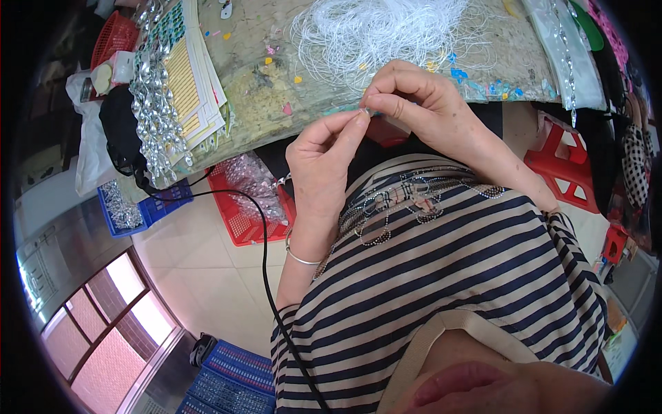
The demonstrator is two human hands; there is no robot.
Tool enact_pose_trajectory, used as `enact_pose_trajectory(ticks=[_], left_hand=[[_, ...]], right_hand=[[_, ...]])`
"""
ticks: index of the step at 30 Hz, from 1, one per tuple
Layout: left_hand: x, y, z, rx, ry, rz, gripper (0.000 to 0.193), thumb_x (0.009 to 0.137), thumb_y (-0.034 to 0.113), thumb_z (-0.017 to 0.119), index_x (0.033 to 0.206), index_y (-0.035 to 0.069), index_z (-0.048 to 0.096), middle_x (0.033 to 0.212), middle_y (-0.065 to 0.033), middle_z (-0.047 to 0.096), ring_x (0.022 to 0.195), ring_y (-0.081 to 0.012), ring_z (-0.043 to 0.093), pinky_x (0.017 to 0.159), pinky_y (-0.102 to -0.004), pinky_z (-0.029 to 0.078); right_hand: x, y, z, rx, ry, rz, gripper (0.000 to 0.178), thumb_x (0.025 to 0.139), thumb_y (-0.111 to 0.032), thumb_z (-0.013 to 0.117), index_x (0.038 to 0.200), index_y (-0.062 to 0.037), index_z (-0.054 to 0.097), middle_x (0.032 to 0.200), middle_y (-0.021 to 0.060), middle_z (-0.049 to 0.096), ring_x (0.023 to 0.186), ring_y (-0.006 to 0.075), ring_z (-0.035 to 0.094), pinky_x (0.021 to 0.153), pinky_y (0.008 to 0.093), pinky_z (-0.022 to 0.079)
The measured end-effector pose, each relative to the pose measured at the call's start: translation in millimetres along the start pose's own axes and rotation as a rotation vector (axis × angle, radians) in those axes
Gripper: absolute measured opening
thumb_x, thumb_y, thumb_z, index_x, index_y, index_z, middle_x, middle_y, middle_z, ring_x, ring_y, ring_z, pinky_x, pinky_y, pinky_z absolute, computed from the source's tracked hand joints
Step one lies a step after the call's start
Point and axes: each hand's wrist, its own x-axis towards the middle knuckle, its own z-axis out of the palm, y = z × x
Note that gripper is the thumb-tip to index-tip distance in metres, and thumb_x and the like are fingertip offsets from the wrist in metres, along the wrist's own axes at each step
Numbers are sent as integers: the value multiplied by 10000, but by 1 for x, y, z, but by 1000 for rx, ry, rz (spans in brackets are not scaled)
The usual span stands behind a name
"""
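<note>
My left hand (321, 162) and my right hand (429, 102) meet at the near edge of the worktable (252, 114). Thumb and forefinger of each are pinched together, the tips almost touching. Between them shows a tiny pale, shiny bit, too small to name. Just beyond my fingers lies a loose, tangled heap of white thread (379, 31). Strands of clear, faceted beads (157, 103) hang over the table's left edge, beside a stack of printed sheets (189, 76).
More bead strands (569, 62) lie on clear plastic at the right. Small colourful cutouts (458, 74) are scattered on the table. Below stand a red basket (238, 234) with a bag, a blue basket (152, 210) and a red stool (562, 162). A black cable (264, 255) hangs at my left.
</note>
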Motion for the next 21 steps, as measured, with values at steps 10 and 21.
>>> enact_pose_trajectory(ticks=[10, 21], left_hand=[[3, -3, -3, -6, -23, 27, 138, 834, 41, 680, 966, 6, 701, 813, 5, 659, 730, -29, 547, 685, -171, 434], [-1, 4, -12, -17, -184, -96, 138, 849, 82, 658, 942, -9, 703, 881, -49, 693, 822, -82, 606, 779, -209, 454]], right_hand=[[3, 1, 0, 80, -23, 33, 96, 906, -82, 593, 936, -4, 640, 921, 15, 592, 829, 74, 549, 750, 223, 447], [11, -18, -5, 445, -117, 200, 133, 971, -218, 482, 903, -104, 482, 682, -55, 449, 567, 26, 343, 503, 163, 265]])
